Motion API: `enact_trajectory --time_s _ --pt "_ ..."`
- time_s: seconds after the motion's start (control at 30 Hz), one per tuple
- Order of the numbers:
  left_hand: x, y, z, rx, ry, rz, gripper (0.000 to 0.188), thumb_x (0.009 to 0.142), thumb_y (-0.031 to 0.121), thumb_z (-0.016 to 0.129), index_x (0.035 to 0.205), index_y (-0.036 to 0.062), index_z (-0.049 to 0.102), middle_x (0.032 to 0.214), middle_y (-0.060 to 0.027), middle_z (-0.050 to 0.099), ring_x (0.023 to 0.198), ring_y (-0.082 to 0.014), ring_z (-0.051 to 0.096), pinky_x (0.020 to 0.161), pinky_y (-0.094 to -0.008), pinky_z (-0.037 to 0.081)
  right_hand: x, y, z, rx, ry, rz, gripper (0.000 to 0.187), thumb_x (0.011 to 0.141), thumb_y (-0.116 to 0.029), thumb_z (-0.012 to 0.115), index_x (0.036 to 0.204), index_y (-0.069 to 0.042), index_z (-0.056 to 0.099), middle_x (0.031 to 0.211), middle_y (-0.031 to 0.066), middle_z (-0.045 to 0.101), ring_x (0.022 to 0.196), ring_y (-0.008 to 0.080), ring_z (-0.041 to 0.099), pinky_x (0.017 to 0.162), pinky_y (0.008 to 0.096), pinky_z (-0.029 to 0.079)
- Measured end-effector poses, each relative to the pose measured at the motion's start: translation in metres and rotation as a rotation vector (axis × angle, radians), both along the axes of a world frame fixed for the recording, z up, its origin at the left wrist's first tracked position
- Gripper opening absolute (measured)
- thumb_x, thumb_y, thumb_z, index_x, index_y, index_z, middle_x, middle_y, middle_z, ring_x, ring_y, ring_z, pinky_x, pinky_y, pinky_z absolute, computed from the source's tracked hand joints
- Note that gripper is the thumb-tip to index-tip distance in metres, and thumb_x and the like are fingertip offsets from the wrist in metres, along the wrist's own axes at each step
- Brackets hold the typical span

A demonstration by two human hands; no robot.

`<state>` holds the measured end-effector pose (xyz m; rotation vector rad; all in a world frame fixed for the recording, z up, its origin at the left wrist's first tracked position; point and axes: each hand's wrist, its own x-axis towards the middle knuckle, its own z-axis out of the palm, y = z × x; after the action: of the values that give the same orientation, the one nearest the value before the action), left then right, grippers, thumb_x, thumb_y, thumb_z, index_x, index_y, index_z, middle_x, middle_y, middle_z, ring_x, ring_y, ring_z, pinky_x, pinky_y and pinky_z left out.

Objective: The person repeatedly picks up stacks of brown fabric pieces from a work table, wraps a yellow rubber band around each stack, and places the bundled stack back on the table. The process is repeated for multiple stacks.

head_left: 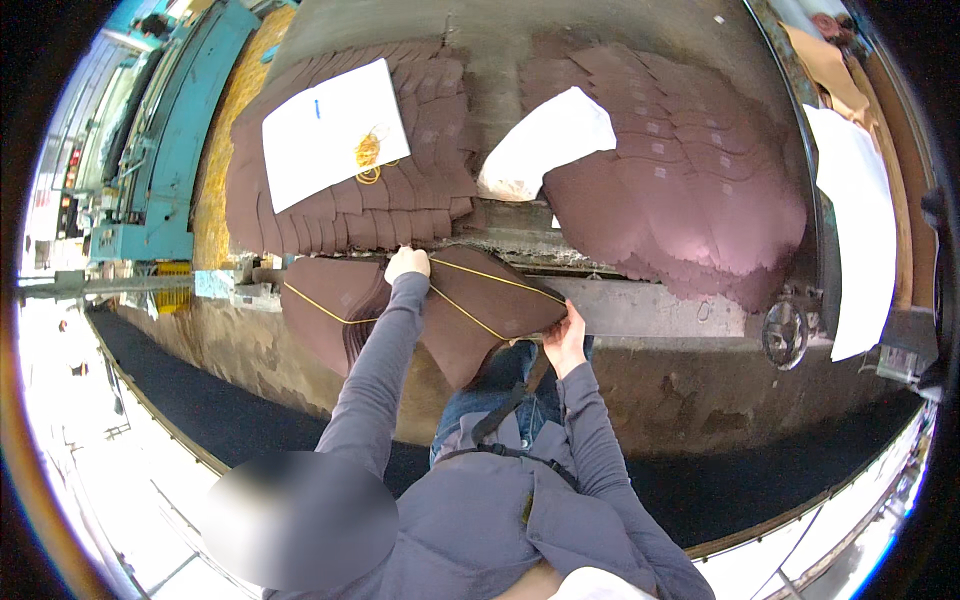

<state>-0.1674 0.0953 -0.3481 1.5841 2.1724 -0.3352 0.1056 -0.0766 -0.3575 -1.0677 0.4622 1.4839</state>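
In front of my body lies a stack of brown cut sheet pieces (470, 312), with a yellow rubber band (500, 280) running across it in two slanting lines. My left hand (408, 264) is closed at the stack's upper left edge, right where the band's upper line meets it; the fingertips are partly hidden. At the pointed right end, my right hand (568, 342) grips the stack with thumb on top and fingers along the edge. A second brown stack (325, 300), also banded in yellow, lies left of it, partly behind my left forearm.
Overlapping brown pieces spread over the table at left (430, 130) and right (690, 190). A white board (320, 140) bears loose yellow rubber bands (368, 155). Crumpled white sheet (550, 140) lies between. A handwheel (785, 333) sits at the front right; teal machinery (165, 150) stands left.
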Motion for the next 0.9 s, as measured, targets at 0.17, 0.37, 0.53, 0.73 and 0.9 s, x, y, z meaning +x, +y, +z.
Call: enact_trajectory --time_s 0.17,0.37,0.53,0.73,0.9 --pt "-0.091 0.016 -0.144 -0.135 -0.419 0.383 0.036 0.087 0.026 0.044 0.099 0.0011 0.067 0.098 -0.0172 0.067 0.092 -0.0301 0.064 0.081 -0.0402 0.049 -0.012 0.012 -0.003 -0.037 0.064 0.022 0.035 0.090 -0.040 0.054 0.107 -0.010 0.061 0.106 0.0061 0.064 0.099 0.0233 0.058 0.089 0.0363 0.044" --pt "-0.079 0.007 -0.100 -0.193 -0.830 0.828 0.035 0.088 0.029 0.048 0.096 0.0019 0.067 0.090 -0.0132 0.068 0.082 -0.0260 0.064 0.075 -0.0357 0.049 -0.011 0.013 -0.014 0.013 0.163 0.059 0.043 0.091 -0.044 0.050 0.110 -0.007 0.060 0.112 0.0088 0.064 0.105 0.0257 0.057 0.094 0.0387 0.042" --pt "-0.067 -0.008 -0.060 -0.180 -1.137 0.647 0.041 0.088 0.045 0.058 0.092 0.0060 0.068 0.088 -0.0074 0.068 0.074 -0.0201 0.063 0.065 -0.0338 0.048 -0.006 0.006 -0.024 0.019 0.178 0.083 0.048 0.090 -0.047 0.052 0.113 -0.005 0.059 0.112 0.0104 0.063 0.106 0.0269 0.057 0.096 0.0396 0.041" --pt "-0.060 -0.027 -0.021 -0.218 -1.247 0.711 0.046 0.087 0.048 0.059 0.094 0.0032 0.067 0.088 -0.0092 0.069 0.076 -0.0205 0.065 0.070 -0.0334 0.051 0.014 0.015 0.014 0.036 0.285 0.510 0.070 0.088 -0.060 0.046 0.129 -0.003 0.050 0.115 0.0084 0.061 0.105 0.0235 0.056 0.089 0.0402 0.044" --pt "-0.032 -0.039 0.021 -0.157 -1.262 0.537 0.052 0.094 0.049 0.048 0.111 0.0034 0.066 0.113 -0.0082 0.063 0.107 -0.0187 0.056 0.094 -0.0319 0.041 0.021 0.050 -0.023 -0.095 -0.068 1.252 0.084 0.088 -0.070 0.033 0.141 -0.006 0.038 0.136 0.0145 0.046 0.121 0.0242 0.047 0.099 0.0367 0.038"
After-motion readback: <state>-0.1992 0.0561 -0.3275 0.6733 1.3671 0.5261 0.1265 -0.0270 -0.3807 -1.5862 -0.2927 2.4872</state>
